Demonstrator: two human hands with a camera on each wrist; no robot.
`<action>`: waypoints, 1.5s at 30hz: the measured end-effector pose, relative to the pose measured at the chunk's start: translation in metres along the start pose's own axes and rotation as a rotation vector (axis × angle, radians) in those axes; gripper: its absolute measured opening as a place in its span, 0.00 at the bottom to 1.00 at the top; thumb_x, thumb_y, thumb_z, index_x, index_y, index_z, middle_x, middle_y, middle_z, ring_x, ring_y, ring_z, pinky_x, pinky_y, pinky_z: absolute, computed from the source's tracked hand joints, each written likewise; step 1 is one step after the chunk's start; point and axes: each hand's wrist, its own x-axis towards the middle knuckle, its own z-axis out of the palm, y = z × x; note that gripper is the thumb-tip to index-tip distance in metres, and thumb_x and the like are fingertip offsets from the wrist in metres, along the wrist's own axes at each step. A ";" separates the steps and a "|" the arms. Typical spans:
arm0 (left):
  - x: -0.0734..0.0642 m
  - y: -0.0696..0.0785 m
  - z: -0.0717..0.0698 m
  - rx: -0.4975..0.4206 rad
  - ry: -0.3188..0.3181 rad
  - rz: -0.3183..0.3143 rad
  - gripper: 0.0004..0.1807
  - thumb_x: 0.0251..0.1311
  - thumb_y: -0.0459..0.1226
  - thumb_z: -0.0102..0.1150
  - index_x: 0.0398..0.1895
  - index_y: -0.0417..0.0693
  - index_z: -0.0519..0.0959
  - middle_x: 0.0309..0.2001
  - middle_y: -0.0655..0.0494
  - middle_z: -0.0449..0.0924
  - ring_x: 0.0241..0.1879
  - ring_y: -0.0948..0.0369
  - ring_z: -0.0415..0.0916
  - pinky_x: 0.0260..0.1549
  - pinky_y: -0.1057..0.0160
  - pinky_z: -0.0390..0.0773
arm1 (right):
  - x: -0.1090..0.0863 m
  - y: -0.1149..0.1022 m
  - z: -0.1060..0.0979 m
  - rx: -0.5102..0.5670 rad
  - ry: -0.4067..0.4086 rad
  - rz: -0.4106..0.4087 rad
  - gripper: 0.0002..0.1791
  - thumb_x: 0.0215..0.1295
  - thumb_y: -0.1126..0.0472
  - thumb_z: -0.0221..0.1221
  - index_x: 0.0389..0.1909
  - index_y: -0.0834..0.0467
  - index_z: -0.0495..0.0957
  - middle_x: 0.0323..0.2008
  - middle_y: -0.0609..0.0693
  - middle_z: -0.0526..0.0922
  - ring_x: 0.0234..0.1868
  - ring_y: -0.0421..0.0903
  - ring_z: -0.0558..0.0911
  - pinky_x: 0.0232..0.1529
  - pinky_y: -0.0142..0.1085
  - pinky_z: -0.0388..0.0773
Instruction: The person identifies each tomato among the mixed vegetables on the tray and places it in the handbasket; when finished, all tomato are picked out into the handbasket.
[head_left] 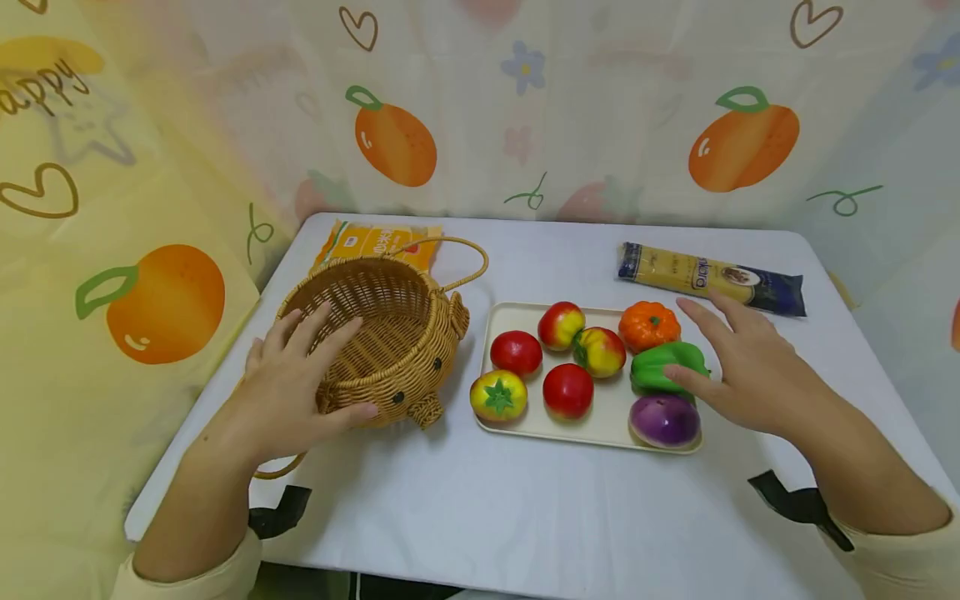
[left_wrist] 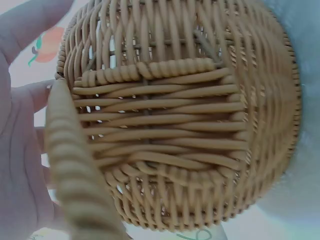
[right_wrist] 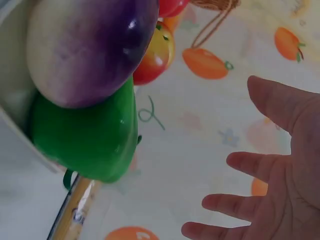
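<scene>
My left hand (head_left: 288,396) is at the near left side of a wicker basket (head_left: 390,387), its fingers spread over the rim. In the left wrist view, the palm (left_wrist: 22,145) faces the basket's woven side, and a twisted wicker handle (left_wrist: 75,160) crosses in front. My right hand (head_left: 757,375), fingers spread, hovers over the right end of a cream tray (head_left: 592,436). Closest to it are a green bell pepper (head_left: 663,367), an orange pumpkin (head_left: 649,326) and a purple eggplant-like vegetable (head_left: 664,421). The right wrist view shows nothing in that palm (right_wrist: 310,175).
Several red and yellow toy fruits, among them a tomato-like one (head_left: 567,391), lie on the tray's left and middle. A long pasta packet (head_left: 690,273) lies behind its right end. Behind the basket is an orange packet (head_left: 375,239). A printed curtain (head_left: 465,192) borders the table.
</scene>
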 end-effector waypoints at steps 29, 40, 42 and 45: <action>-0.024 -0.013 0.039 -0.101 0.521 0.319 0.32 0.74 0.61 0.47 0.46 0.43 0.86 0.41 0.49 0.81 0.44 0.48 0.74 0.49 0.50 0.68 | 0.137 -0.069 0.015 0.086 -0.385 -0.207 0.41 0.68 0.43 0.64 0.78 0.48 0.61 0.75 0.61 0.61 0.73 0.65 0.66 0.67 0.65 0.67; -0.027 -0.015 0.040 -0.128 0.494 0.254 0.27 0.68 0.59 0.59 0.45 0.45 0.87 0.41 0.50 0.81 0.46 0.49 0.74 0.50 0.49 0.69 | 0.155 -0.083 0.021 0.067 -0.445 -0.267 0.34 0.68 0.50 0.66 0.74 0.48 0.69 0.71 0.61 0.68 0.71 0.61 0.69 0.69 0.62 0.66; -0.028 -0.015 0.040 -0.131 0.486 0.242 0.20 0.60 0.50 0.72 0.45 0.45 0.87 0.41 0.50 0.81 0.46 0.49 0.74 0.50 0.49 0.69 | 0.158 -0.085 0.022 0.066 -0.457 -0.268 0.33 0.68 0.52 0.66 0.73 0.47 0.71 0.70 0.60 0.70 0.70 0.60 0.69 0.69 0.61 0.67; -0.028 -0.015 0.040 -0.133 0.473 0.221 0.21 0.45 0.35 0.80 0.45 0.46 0.87 0.41 0.51 0.81 0.47 0.49 0.74 0.50 0.49 0.69 | 0.161 -0.087 0.024 0.053 -0.470 -0.272 0.31 0.68 0.53 0.66 0.72 0.48 0.73 0.67 0.59 0.73 0.68 0.58 0.71 0.69 0.59 0.69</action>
